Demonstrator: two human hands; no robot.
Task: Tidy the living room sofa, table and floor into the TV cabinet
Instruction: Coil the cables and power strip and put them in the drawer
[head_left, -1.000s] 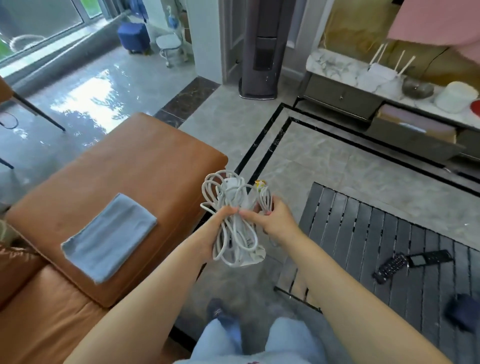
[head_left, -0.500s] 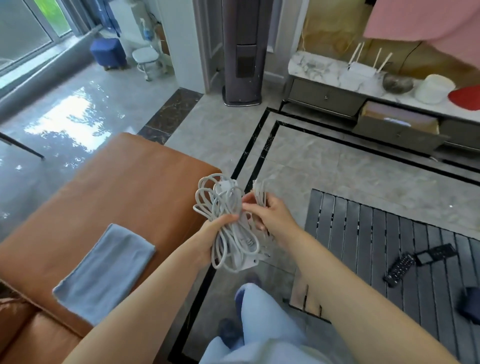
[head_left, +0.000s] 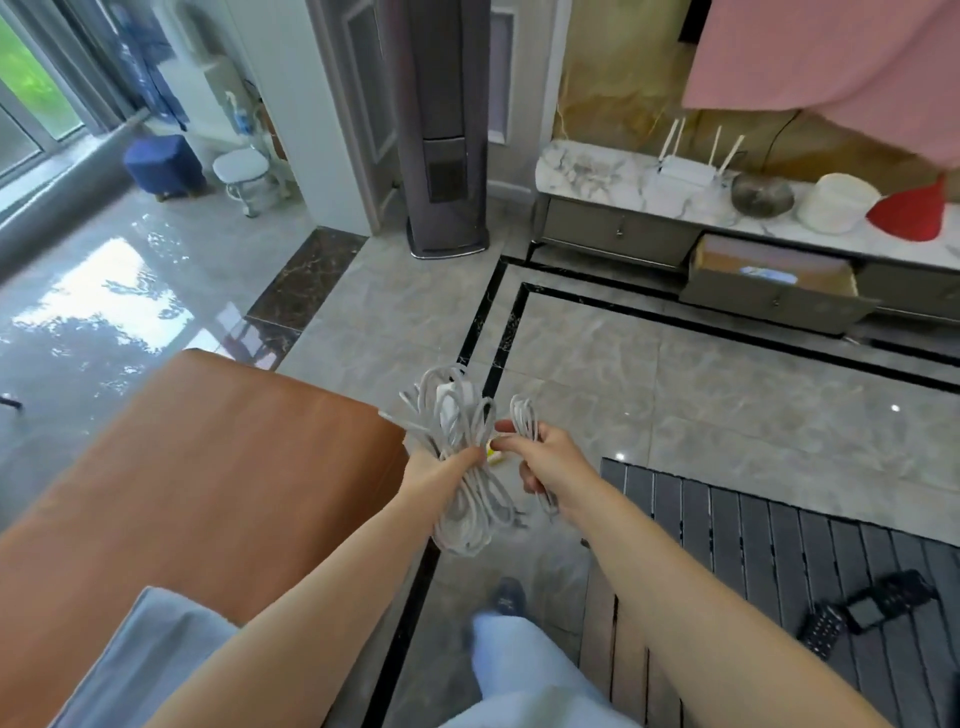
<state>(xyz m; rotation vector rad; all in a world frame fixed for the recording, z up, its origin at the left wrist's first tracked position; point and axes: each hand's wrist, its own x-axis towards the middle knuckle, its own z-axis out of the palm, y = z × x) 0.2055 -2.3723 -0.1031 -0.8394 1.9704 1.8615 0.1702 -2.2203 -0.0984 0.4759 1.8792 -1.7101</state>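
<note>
My left hand (head_left: 441, 470) grips a big bundle of coiled white cable with a power strip (head_left: 457, 415) inside it, held above the floor beside the sofa end. My right hand (head_left: 545, 460) holds a smaller white cable coil (head_left: 523, 418), a little apart from the big bundle. The TV cabinet (head_left: 618, 231) with a marble top runs along the far wall at upper right. One of its drawers (head_left: 774, 291) stands pulled open. A grey-blue cloth (head_left: 140, 660) lies on the orange sofa (head_left: 208, 467) at lower left.
A dark slatted table (head_left: 779, 545) at lower right carries two remote controls (head_left: 862, 613). A tall grey standing unit (head_left: 447, 130) rises by the wall. A router (head_left: 685, 169), a dark bowl, a white container (head_left: 836, 202) and a red object sit on the cabinet top. My leg and shoe (head_left: 506, 603) show below.
The view has moved forward toward the TV cabinet. My right hand has pulled the smaller coil away from the big bundle, which stays in my left hand.
</note>
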